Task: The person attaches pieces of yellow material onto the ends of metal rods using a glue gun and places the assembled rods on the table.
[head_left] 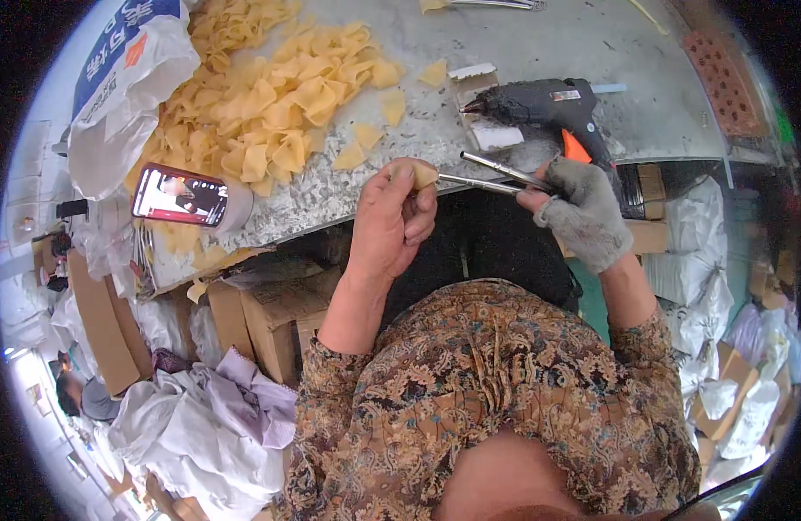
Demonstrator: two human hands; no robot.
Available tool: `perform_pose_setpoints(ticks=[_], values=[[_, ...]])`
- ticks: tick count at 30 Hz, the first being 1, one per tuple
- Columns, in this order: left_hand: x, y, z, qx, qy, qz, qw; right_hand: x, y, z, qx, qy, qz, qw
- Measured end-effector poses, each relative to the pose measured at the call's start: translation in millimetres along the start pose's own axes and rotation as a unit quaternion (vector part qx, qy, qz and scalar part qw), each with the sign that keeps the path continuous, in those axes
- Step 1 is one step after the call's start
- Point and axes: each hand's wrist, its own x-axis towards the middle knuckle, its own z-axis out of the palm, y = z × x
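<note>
My left hand (387, 217) is bare and pinches a small pale yellow petal-shaped piece (425, 176) between thumb and fingers. Wearing a grey fuzzy glove with bare fingertips, my right hand (587, 213) closes round two thin metal rods (498, 167). One rod points at the yellow piece and its tip meets it; the other slants a little above, its end free. A large heap of similar yellow pieces (283, 100) lies on the table beyond my left hand, with a few loose ones nearer. Behind my right hand rests a black glue gun (539, 102) with an orange trigger.
A phone (182, 196) with a lit screen leans at the table's left, near a white plastic bag (135, 87). A perforated reddish-brown block (724, 84) lies at the far right of the grey table (374, 26). Cardboard boxes (279, 308) and wrapped bundles stand below the table.
</note>
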Motion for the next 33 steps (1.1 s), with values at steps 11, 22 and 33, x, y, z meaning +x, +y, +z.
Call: perform_pose_setpoints(ticks=[11,22,33], values=[[-17.5,-10.3,7.5,0.306,0.036,0.076,0.948,-14.6,-15.2,9.2,-0.17,-0.005,-0.071,0.983],[-7.2,20.3,11.7,0.435,0.03,0.132,0.89,21.3,-26.8,-8.3,-0.139,0.048,-0.216,0.965],[13.2,42.1,-45.7,0.725,0.143,0.281,0.613,201.8,60.7,-99.7,-0.005,0.25,-0.22,0.943]])
